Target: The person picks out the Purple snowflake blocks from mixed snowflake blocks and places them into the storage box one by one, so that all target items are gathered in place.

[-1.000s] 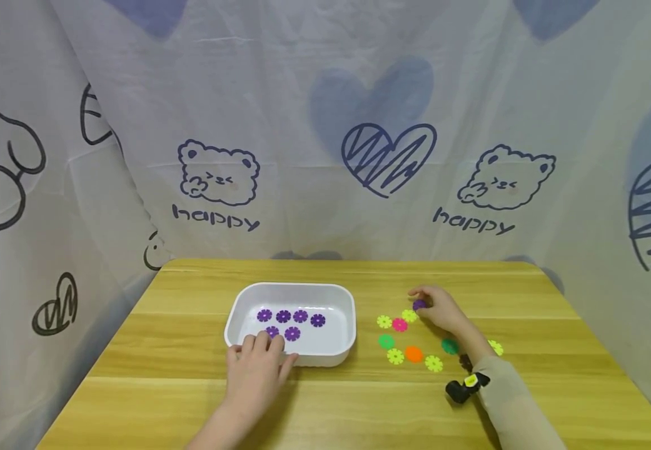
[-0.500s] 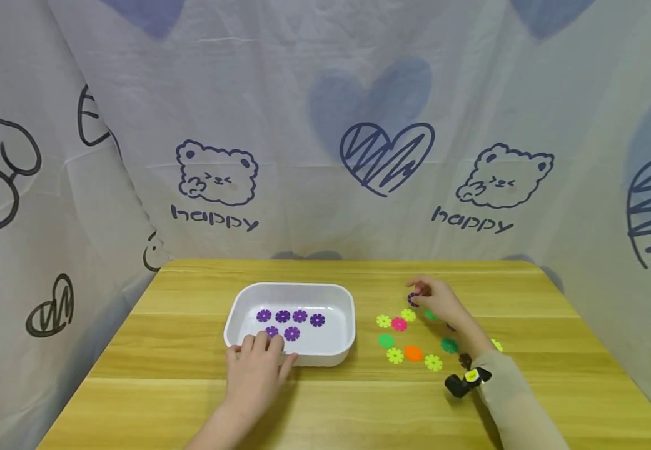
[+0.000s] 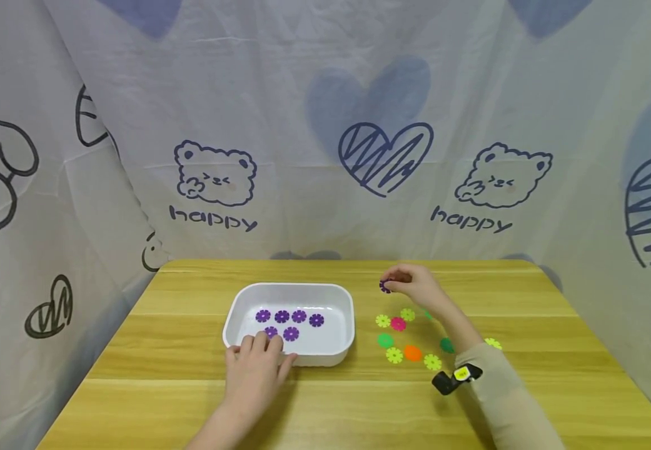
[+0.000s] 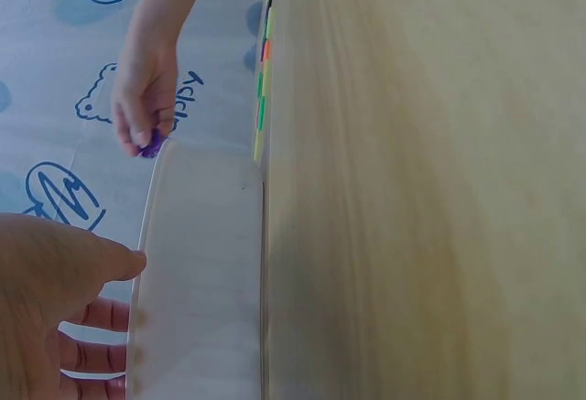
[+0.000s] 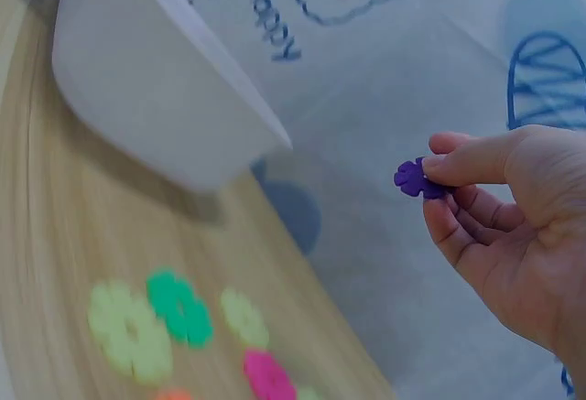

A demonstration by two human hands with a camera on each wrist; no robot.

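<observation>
A purple snowflake disc (image 3: 384, 286) is pinched between the thumb and fingers of my right hand (image 3: 419, 289), raised over the table to the right of a white plastic bin (image 3: 344, 342). The right wrist view shows this purple disc (image 5: 412, 178) at the fingertips. My left hand (image 3: 254, 370) holds the bin's near rim, its fingers hooked over the edge; in the left wrist view the thumb (image 4: 128, 263) touches that rim. Inside the bin lie several purple snowflake discs (image 3: 299, 316), some near the left fingertips.
Right of the bin, loose discs lie on the wooden table (image 3: 325, 406): yellow (image 3: 433, 362), green (image 3: 385, 340), pink (image 3: 398, 324) and orange (image 3: 413, 353). My right forearm partly covers a dark green disc (image 3: 446, 345). A printed curtain (image 3: 302, 206) hangs behind the table.
My right hand has lifted the purple disc off the right-hand group and carried it left and up, toward the bin. The left hand has stayed at the bin's rim.
</observation>
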